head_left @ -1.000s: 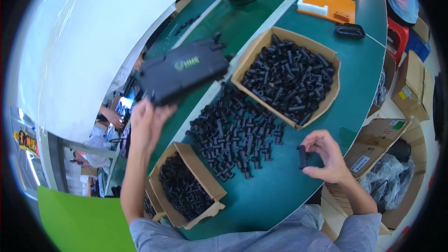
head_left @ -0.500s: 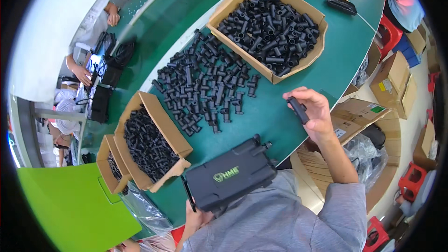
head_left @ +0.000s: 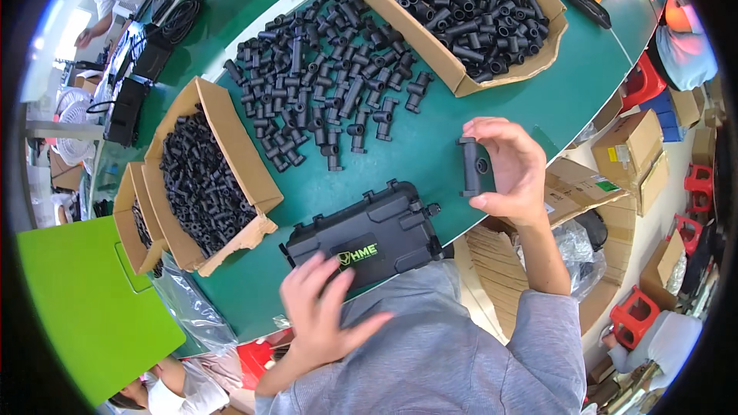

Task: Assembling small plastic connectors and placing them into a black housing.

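My right hand is raised over the table's near right side, with thumb and fingertips pinching the ends of a black T-shaped plastic tube fitting. A round opening on the fitting's side is visible. My left hand is spread, its fingers apart and nothing in them. It hovers at the near left part of a black hard plastic case, hiding some of it; contact cannot be made out. The closed case lies at the table edge against my body. Beyond it is a loose pile of black tube fittings.
A large cardboard box of black fittings stands far right. At left are a carton of smaller black parts and a narrow carton. A lime-green panel lies beyond the plastic bag. Co-workers sit around the table.
My left hand has come off the case's left side and opened above it. My right hand has turned the fitting more upright, its side opening now showing. The view has shifted.
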Action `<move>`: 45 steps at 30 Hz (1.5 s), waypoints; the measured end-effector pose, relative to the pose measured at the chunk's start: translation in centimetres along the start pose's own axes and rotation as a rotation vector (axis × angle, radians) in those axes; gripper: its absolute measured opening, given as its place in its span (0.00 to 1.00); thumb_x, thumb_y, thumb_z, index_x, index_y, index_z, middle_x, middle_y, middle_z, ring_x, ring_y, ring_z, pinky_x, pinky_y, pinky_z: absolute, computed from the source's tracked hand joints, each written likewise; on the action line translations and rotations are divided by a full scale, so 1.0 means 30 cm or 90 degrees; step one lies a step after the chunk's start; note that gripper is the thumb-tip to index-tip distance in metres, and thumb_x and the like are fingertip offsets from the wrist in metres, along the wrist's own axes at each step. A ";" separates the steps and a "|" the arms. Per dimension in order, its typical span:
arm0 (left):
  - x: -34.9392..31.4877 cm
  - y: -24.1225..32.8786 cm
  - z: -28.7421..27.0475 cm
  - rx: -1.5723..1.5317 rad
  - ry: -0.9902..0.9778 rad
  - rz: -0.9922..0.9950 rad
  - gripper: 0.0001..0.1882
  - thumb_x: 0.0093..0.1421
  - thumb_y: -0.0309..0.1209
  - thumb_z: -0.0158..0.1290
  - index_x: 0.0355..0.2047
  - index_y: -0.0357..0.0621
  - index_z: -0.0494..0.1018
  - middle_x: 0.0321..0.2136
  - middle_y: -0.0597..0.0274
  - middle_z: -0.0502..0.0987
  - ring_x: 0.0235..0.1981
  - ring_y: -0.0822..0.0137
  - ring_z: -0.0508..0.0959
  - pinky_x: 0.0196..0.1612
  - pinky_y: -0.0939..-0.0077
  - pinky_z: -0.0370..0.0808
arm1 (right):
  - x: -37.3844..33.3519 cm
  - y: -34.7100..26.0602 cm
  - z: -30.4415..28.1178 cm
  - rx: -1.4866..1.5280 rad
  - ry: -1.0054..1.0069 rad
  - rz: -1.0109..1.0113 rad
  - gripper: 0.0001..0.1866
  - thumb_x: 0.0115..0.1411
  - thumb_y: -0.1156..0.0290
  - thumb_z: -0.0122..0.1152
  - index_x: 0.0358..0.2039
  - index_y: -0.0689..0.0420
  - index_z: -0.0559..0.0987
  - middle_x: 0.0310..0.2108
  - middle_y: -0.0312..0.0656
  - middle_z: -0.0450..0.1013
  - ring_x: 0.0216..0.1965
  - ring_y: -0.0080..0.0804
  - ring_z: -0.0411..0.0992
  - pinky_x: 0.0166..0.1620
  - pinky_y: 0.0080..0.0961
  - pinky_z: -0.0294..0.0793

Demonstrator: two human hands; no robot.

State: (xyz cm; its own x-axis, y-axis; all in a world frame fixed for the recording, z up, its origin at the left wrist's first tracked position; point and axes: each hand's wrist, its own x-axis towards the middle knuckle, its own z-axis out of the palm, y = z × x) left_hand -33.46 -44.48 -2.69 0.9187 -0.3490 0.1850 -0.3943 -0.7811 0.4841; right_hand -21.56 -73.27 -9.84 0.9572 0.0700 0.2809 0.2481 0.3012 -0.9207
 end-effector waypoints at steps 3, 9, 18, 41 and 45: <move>0.123 0.011 0.078 0.129 -0.092 0.031 0.38 0.46 0.44 0.67 0.57 0.47 0.69 0.60 0.48 0.63 0.61 0.43 0.63 0.60 0.43 0.59 | 0.011 -0.006 0.001 -0.100 -0.075 -0.110 0.28 0.36 0.77 0.76 0.42 0.63 0.80 0.48 0.47 0.72 0.53 0.41 0.70 0.58 0.37 0.67; 0.211 -0.038 -0.009 0.093 -0.089 0.030 0.38 0.44 0.41 0.69 0.56 0.44 0.70 0.58 0.48 0.66 0.61 0.46 0.65 0.60 0.46 0.61 | 0.004 -0.061 0.030 -0.163 -0.138 -0.097 0.24 0.35 0.78 0.77 0.37 0.61 0.83 0.47 0.49 0.72 0.49 0.41 0.74 0.51 0.35 0.75; 0.251 -0.063 0.000 -0.129 0.076 0.090 0.36 0.41 0.39 0.70 0.50 0.37 0.73 0.48 0.52 0.74 0.49 0.52 0.75 0.52 0.60 0.70 | 0.037 -0.219 0.145 -0.409 -0.262 -0.099 0.24 0.37 0.78 0.75 0.40 0.56 0.85 0.47 0.45 0.72 0.37 0.32 0.78 0.40 0.25 0.80; 0.166 -0.086 0.110 0.045 0.023 0.012 0.30 0.47 0.51 0.62 0.48 0.51 0.76 0.55 0.56 0.69 0.57 0.49 0.69 0.58 0.43 0.62 | 0.093 -0.258 0.252 -0.554 -0.387 0.129 0.23 0.40 0.80 0.73 0.42 0.57 0.84 0.46 0.43 0.73 0.39 0.34 0.78 0.43 0.25 0.82; 0.164 -0.087 0.113 0.072 0.024 0.028 0.29 0.49 0.53 0.60 0.48 0.52 0.76 0.55 0.57 0.69 0.58 0.50 0.68 0.57 0.43 0.62 | 0.082 -0.233 0.250 -0.567 -0.362 0.104 0.24 0.38 0.78 0.74 0.41 0.56 0.84 0.45 0.43 0.75 0.40 0.34 0.78 0.41 0.25 0.82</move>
State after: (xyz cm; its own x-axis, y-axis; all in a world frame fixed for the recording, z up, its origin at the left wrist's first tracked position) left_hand -27.99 -45.93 -5.94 0.8998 -0.3665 0.2369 -0.4327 -0.8198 0.3751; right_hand -22.04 -68.08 -0.68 0.8356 0.5492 0.0088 0.3624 -0.5392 -0.7602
